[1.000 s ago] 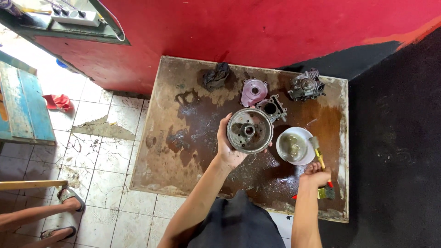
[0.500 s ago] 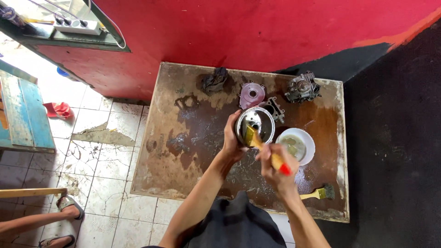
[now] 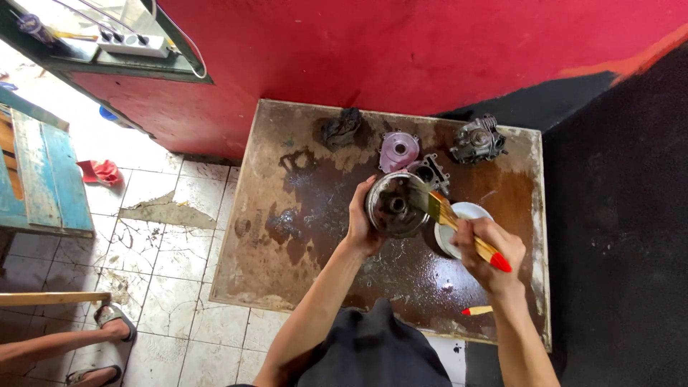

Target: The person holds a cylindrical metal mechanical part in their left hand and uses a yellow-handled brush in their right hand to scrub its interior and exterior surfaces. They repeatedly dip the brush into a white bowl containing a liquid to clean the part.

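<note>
A: What differs from half a second ago?

B: The brush (image 3: 462, 228) has moved from inside the round metal housing (image 3: 393, 205) to its right rim; bristles now contact the edge.

A: State of each hand?

B: Left hand (image 3: 360, 217): clamped on the housing's left side, holding it tilted above the bench (image 3: 287, 236). Right hand (image 3: 487, 251): closed around the brush handle, over the white bowl (image 3: 473, 211). A second brush (image 3: 476, 310) lies near the bench's front edge.

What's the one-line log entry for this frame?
left hand: holds round metal drum | right hand: holds paintbrush, bristles at drum rim | white bowl behind brush | wet board
</note>
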